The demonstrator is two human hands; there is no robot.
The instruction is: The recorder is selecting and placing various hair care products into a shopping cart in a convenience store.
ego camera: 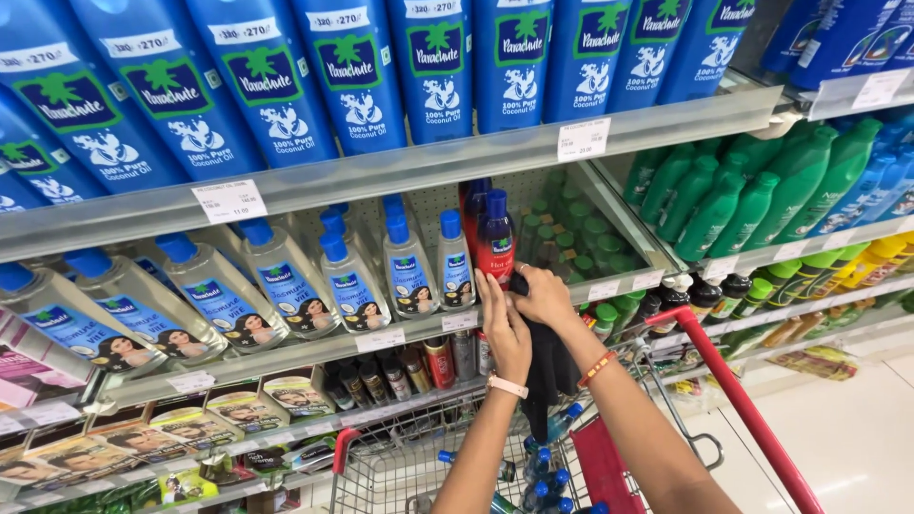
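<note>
Left hand (506,328) flat, fingers open, pressing dark cloth (549,366) (hangs down over red cart (743,405)). Right hand (546,295) pinching cloth's top edge, just below red blue-capped bottle (495,243) at shelf (400,335) front.

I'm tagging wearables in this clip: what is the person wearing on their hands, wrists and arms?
Both forearms are bare, no sleeves. The left hand has a thin pale pink band with a small clasp on its wrist. The right hand has a ring on one finger and an orange-red thread band on its wrist.
</note>
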